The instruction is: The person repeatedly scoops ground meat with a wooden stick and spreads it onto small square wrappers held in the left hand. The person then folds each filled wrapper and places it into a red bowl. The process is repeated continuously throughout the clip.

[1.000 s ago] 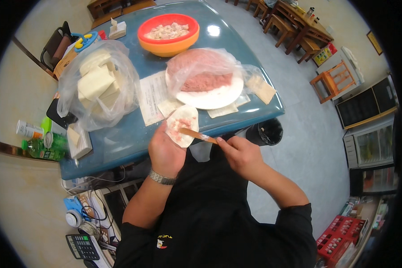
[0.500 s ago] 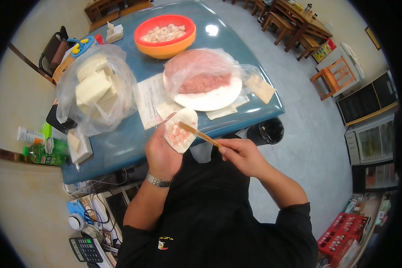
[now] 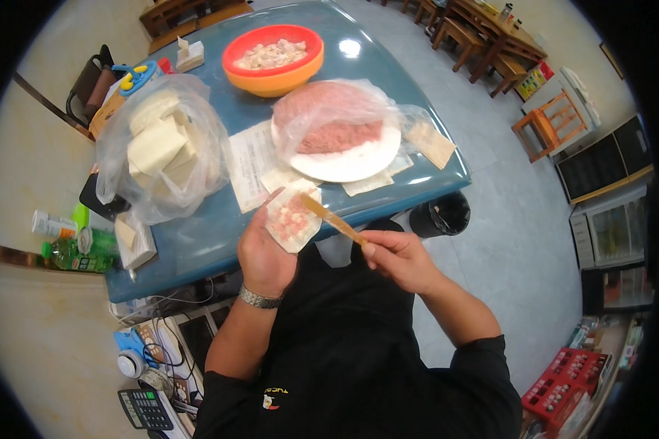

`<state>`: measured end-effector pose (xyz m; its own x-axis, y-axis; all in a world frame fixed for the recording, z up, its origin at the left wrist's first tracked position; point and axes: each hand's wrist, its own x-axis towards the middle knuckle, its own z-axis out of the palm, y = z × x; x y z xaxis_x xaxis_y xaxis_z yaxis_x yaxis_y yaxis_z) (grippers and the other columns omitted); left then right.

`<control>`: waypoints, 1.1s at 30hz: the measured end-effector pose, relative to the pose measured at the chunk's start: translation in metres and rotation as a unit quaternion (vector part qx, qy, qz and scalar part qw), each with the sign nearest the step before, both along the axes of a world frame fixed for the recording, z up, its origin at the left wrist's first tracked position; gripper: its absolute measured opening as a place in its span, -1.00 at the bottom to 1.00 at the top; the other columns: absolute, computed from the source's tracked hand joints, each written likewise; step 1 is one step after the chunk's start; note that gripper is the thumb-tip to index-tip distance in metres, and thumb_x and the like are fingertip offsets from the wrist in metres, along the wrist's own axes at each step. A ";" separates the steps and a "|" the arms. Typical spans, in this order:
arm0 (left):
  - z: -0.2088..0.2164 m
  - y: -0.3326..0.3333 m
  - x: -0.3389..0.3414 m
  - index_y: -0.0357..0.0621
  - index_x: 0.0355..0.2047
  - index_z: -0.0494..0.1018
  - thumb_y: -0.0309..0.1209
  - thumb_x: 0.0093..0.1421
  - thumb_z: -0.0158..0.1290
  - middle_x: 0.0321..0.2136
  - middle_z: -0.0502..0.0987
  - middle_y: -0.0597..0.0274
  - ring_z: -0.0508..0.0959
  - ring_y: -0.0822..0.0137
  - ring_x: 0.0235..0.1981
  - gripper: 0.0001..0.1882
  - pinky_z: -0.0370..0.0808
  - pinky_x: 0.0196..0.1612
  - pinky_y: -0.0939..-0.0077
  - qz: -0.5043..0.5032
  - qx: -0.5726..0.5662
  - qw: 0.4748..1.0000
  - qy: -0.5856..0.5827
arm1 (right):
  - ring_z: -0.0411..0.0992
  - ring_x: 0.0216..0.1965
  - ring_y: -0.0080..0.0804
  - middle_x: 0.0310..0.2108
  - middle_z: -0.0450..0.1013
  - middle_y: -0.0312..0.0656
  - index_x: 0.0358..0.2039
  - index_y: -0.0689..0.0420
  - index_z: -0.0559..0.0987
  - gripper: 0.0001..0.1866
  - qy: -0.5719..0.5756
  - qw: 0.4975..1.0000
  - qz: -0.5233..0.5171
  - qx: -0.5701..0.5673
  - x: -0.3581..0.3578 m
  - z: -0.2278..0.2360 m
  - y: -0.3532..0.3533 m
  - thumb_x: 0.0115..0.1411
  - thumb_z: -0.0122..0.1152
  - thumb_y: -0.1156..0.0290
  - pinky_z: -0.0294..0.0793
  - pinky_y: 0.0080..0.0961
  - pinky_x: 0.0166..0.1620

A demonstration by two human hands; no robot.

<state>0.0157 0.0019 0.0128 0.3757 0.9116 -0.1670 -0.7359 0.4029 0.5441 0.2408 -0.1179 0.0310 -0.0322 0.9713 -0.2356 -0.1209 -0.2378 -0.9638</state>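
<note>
The cupped left hand [image 3: 266, 256] holds 1 meat-smeared wrapper [image 3: 291, 222]; the right hand [image 3: 403, 262] pinches 1 flat stick [image 3: 336, 221], its tip over the wrapper.

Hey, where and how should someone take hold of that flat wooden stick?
Probably by the lower end of the wooden stick, coming from the right, where the right grip pinches it: the thin shaft slants toward that side, while its far end overlaps the wrapper smeared with pink filling.
</note>
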 end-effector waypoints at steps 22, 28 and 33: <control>0.011 0.002 -0.006 -0.38 0.44 0.20 -0.24 0.54 -0.25 0.40 0.35 -0.23 0.37 -0.11 0.42 -0.40 0.28 0.48 -0.06 0.012 -0.009 1.000 -0.019 | 0.30 -0.52 -0.76 -0.41 0.50 -0.42 0.26 0.16 0.62 -0.62 0.095 0.994 0.031 -0.048 -0.018 -0.026 0.021 0.52 0.22 0.30 0.27 -0.76 -0.47; 0.003 0.015 -0.024 -0.43 0.45 0.19 -0.23 0.57 -0.22 0.41 0.35 -0.19 0.39 -0.06 0.42 -0.40 0.33 0.47 -0.02 0.024 0.002 0.999 -0.033 | 0.31 -0.52 -0.75 -0.42 0.50 -0.42 0.22 0.16 0.65 -0.64 0.067 0.994 0.044 -0.069 -0.003 -0.050 0.003 0.52 0.22 0.29 0.27 -0.75 -0.46; 0.007 0.019 -0.021 -0.41 0.45 0.20 -0.24 0.56 -0.23 0.40 0.36 -0.21 0.40 -0.08 0.41 -0.40 0.33 0.47 -0.03 0.041 -0.016 0.999 -0.007 | 0.40 -0.46 -0.63 -0.36 0.53 -0.33 0.20 0.20 0.64 -0.67 -0.014 0.999 0.000 0.029 0.001 -0.037 -0.009 0.49 0.23 0.43 0.38 -0.66 -0.40</control>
